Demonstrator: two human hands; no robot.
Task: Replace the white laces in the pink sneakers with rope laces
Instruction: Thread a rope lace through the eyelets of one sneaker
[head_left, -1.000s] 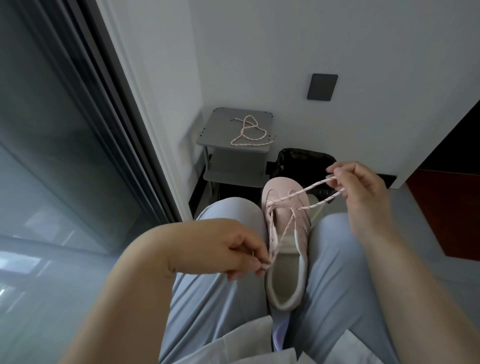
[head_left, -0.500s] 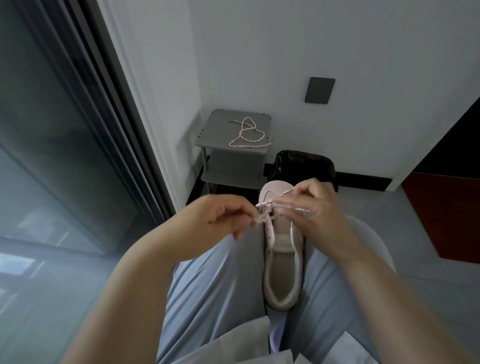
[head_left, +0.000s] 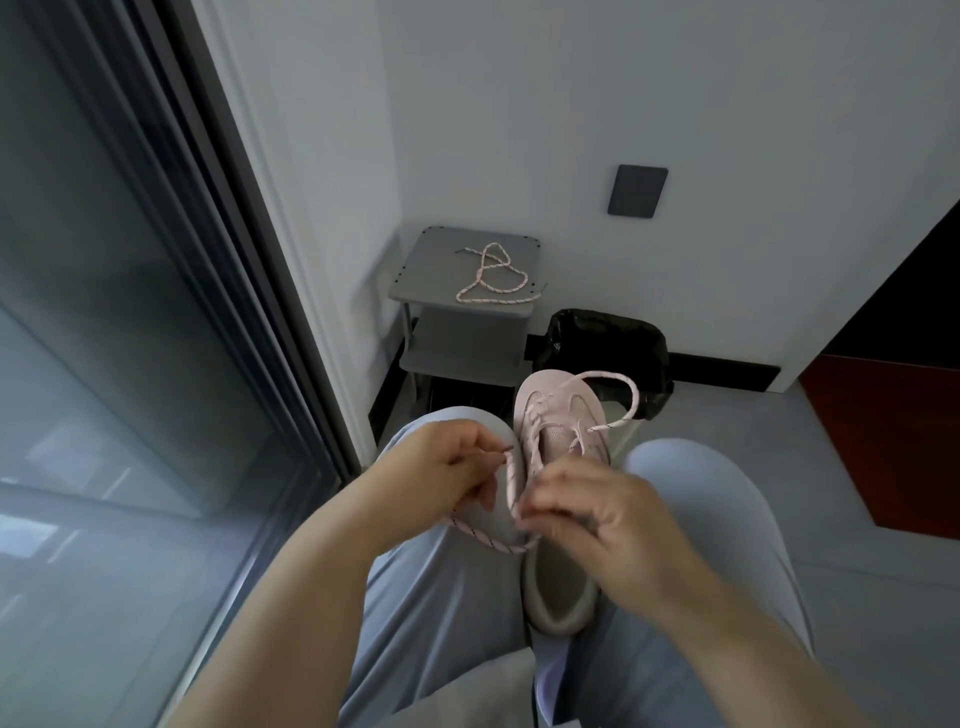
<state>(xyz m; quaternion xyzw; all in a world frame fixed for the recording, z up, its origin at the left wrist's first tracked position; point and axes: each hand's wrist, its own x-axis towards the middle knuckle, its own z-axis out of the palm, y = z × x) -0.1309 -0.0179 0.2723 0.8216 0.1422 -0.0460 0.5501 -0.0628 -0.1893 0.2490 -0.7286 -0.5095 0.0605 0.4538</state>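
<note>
Risk: lace (head_left: 511, 483) could slip back out of its eyelet if either pinch loosened; the slack loop sagging between the hands left room for that.
Risk, ends: free end (head_left: 631, 395) lay unheld, curling past the toe. A hard tug on the held side could drag it short and leave the ends uneven.
Risk, shoe: sneaker (head_left: 558, 582) was only wedged between the thighs, toe pointing away. A sideways pull could tip it off the lap.
Risk, eyelets: upper eyelets were hidden under the right hand, so a skipped one would go unnoticed; couldn't tell which came next.
Left hand (head_left: 447, 467): fingers curled, pinching the lace just behind its dark tip, beside the left knee.
Right hand (head_left: 597, 514): blurred, fingers curled, pinching the lace at the sneaker's left edge, over the tongue.
Stage: judged mid-lacing, lower eyelets threaded.
Spare lace (head_left: 493, 283): loose on the shelf (head_left: 431, 275) by the wall, well apart, untouched.
</note>
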